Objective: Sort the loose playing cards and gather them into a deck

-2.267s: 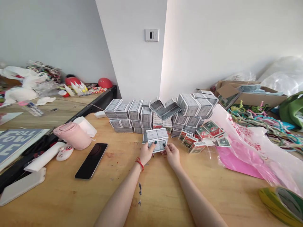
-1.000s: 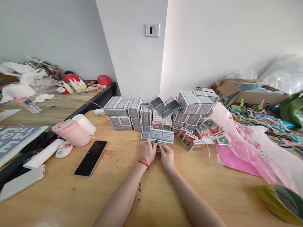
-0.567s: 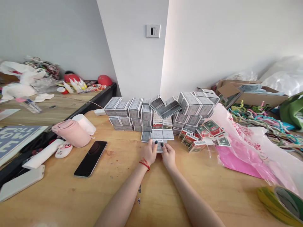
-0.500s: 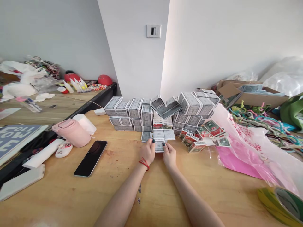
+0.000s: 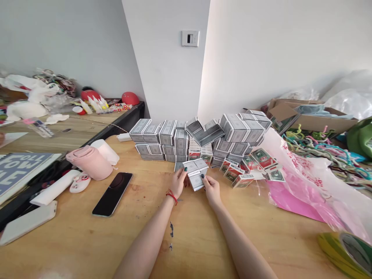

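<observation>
Between my hands, low over the table, is a joined piece of grey-and-white patterned playing cards [image 5: 195, 178]. My left hand [image 5: 178, 182] pinches its left edge between thumb and fingers. With thumb on top, my right hand [image 5: 212, 189] grips the lower right edge. Right behind stands a wall of stacked card boxes [image 5: 147, 135] in the same pattern. An open-topped card box [image 5: 205, 133] leans tilted in a dip of that wall. Several red-and-white card packs [image 5: 234, 171] stand and lie to the right of my hands.
A black phone [image 5: 112, 193], a pink roll [image 5: 89, 162] and a white mouse [image 5: 80, 183] lie to the left. Pink plastic sheeting [image 5: 299, 197], yarn [image 5: 316, 155] and yellow tape [image 5: 331, 250] are on the right. A cardboard box [image 5: 316, 118] stands behind the yarn.
The joined cards have turned askew and now sit nearer me, off the spot before the wall. My left hand has shifted left and my right hand slightly right.
</observation>
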`<state>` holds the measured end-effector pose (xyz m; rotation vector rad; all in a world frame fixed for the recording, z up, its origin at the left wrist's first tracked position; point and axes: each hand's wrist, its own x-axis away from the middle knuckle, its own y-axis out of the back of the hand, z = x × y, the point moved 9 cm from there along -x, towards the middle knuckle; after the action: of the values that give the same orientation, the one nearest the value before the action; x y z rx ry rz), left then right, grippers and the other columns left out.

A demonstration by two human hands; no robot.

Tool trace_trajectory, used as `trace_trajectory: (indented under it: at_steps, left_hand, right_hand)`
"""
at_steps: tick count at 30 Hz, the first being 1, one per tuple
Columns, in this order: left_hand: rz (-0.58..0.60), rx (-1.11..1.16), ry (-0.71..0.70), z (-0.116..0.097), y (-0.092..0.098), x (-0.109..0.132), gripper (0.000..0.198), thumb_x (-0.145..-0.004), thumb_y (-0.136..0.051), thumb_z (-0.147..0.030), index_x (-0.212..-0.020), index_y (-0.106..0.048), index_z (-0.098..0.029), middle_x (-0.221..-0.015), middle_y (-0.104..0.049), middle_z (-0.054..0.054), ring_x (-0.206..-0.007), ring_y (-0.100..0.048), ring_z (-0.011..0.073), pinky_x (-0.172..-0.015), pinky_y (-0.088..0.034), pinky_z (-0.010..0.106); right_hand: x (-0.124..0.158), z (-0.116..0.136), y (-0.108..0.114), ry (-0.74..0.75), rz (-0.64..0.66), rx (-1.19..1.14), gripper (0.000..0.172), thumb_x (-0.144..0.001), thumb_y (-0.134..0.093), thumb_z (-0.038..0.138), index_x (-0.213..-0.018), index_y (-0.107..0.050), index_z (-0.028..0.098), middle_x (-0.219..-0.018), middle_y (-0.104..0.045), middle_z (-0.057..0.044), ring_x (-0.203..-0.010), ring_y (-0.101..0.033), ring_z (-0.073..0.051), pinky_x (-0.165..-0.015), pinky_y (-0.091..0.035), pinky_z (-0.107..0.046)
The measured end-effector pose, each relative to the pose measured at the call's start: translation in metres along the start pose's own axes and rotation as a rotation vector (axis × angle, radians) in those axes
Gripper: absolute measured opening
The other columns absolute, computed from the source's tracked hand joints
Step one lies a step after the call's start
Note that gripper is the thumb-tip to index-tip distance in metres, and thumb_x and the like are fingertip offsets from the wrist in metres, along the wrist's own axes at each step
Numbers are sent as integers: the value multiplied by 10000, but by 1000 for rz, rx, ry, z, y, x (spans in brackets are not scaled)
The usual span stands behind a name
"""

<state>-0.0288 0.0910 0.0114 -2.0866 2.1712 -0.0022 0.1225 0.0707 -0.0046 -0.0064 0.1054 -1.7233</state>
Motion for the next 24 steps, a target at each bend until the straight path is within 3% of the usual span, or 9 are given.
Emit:
trace_trajectory:
  at_steps: [3,8,12,14,17,20,24]
  left_hand:
    - [-7,126,117,13,2,-1,240,-696,-533,-392,-671,-491,-158,-464,-434,-51,-377,-405,68,-370,-282,177]
    - [-102,295,164,21,12,-3,206,-637,-593,-316,-704,-493,-149,-572,-519,-35,-480,-498,80,-430,-374,174]
    - [-66,434,164,16,8,-2,231,-641,-583,-292,-807,-485,-163,-651,-569,-22,-511,-535,91,-433,-408,182]
    - [-50,471,161,12,7,-1,278,-643,-587,-275,-876,-474,-176,-709,-588,-17,-521,-550,91,-435,-423,185]
    - [-3,502,162,9,2,1,333,-639,-601,-238,-936,-460,-188,-803,-602,-3,-584,-583,104,-494,-472,214]
    - [37,527,170,7,-4,4,363,-624,-624,-200,-942,-449,-192,-849,-607,6,-660,-598,125,-571,-506,263]
    - [35,560,181,6,-6,5,398,-598,-651,-158,-927,-432,-199,-895,-601,7,-757,-594,145,-636,-521,300]
  right_hand:
    - [-1,-1,-2,-11,18,-23,365,-720,-484,485,-614,-549,141,-419,-337,58,-388,-287,-72,-380,-237,-202]
    - [-7,-4,1,15,2,33,363,-761,-415,461,-817,-576,141,-500,-465,20,-404,-383,-101,-408,-319,-225]
    - [-7,19,5,269,-63,393,247,-755,-437,317,-873,-596,170,-746,-566,-52,-641,-494,-158,-603,-396,-285]
    - [-4,29,-2,388,-48,611,219,-737,-446,241,-882,-599,182,-904,-568,-78,-806,-483,-191,-726,-367,-333]
    - [0,30,-16,431,28,861,265,-711,-454,173,-945,-576,193,-1086,-516,-87,-881,-434,-212,-761,-329,-354]
    - [2,24,-25,394,97,1017,219,-720,-463,174,-898,-586,202,-987,-560,-80,-838,-418,-221,-726,-317,-337]
    - [3,26,-24,387,71,1100,160,-735,-461,174,-813,-597,203,-849,-585,-82,-816,-406,-235,-708,-295,-337]
